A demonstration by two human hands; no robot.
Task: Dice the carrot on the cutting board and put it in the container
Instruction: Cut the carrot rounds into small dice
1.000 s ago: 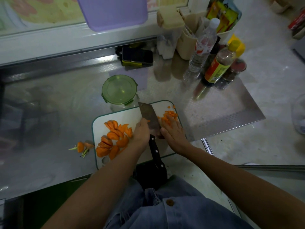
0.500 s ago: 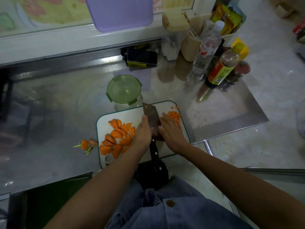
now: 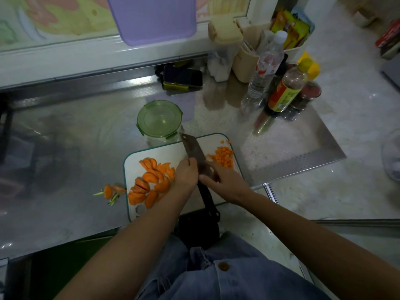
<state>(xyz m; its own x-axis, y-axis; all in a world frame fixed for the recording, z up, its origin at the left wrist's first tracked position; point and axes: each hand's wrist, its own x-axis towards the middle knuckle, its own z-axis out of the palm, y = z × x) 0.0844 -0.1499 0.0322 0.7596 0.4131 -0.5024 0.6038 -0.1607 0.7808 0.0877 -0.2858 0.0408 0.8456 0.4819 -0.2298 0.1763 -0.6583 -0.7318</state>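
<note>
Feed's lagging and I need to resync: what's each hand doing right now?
Left hand: curled against the knife blade; grip cannot be told.
Right hand: open, resting on the blade.

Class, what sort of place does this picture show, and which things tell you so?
Most likely a home kitchen: a steel counter, a cutting board with carrot slices on it, and bottles at the back.

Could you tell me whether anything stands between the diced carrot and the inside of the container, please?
Yes. The green lid sits on the container, covering its opening. The knife also lies with its blade on the cutting board, between the diced carrot and the container.
</note>
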